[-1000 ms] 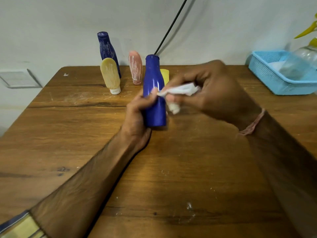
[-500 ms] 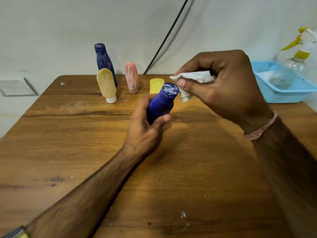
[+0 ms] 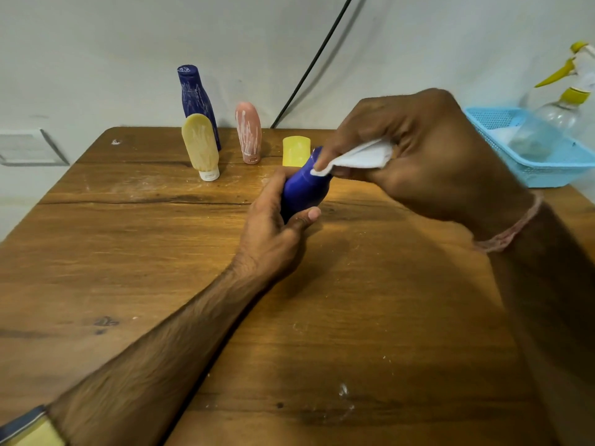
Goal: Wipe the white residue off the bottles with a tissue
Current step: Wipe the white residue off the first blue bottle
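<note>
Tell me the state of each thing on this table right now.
Held blue bottle: tilted, gripped by left hand.
Tissue: folded, pinched by right hand, touching that bottle's top.
Dark blue bottle: upright, streaked white.
Pink bottle: upright, streaked white.
Pale yellow bottle: upright, faintly streaked.
Yellow bottle: partly hidden.
Spray bottle: leaning in blue basket.

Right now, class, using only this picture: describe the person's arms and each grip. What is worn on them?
Both forearms are bare and hairy. The right wrist wears a thin pinkish thread band. Near the left elbow, at the picture's corner, sits a dark blue and pale yellow cuff, perhaps a rolled sleeve. The left grip and right grip show no gloves or rings.
</note>
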{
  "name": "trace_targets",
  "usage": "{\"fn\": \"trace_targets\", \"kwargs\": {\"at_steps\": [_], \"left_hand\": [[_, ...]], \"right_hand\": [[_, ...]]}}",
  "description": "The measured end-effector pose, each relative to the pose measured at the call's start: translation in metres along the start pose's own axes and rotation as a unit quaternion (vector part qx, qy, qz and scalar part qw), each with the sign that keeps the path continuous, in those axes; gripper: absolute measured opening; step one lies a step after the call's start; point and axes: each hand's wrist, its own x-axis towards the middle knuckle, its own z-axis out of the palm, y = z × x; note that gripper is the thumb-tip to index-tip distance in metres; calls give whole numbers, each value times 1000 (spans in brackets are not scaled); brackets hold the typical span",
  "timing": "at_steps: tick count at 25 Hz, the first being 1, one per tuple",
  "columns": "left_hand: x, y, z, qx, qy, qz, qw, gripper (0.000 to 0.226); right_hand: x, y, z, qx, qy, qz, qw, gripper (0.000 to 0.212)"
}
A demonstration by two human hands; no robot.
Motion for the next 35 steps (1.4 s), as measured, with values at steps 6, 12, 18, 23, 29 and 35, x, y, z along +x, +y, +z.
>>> {"fn": "trace_targets", "kwargs": {"at_steps": [6, 12, 18, 23, 29, 35], "left_hand": [[1, -3, 1, 16, -16, -3, 1000, 43], [0, -1, 1, 14, -17, 1, 1000, 47], [1, -1, 0, -2, -3, -14, 1000, 44], [1, -1, 2, 18, -20, -5, 1000, 43], [1, -2, 2, 11, -31, -1, 999, 43], [1, -4, 3, 40, -42, 3, 998, 37]], "right_hand": [[-1, 7, -4, -24, 128, 29, 991, 18], [2, -8, 11, -74, 55, -43, 995, 38], [1, 2, -12, -88, -39, -64, 993, 38], [-1, 4, -3, -72, 111, 31, 991, 32], [2, -17, 17, -51, 10, -8, 999, 25], [-1, -9, -3, -96, -98, -105, 985, 30]]}}
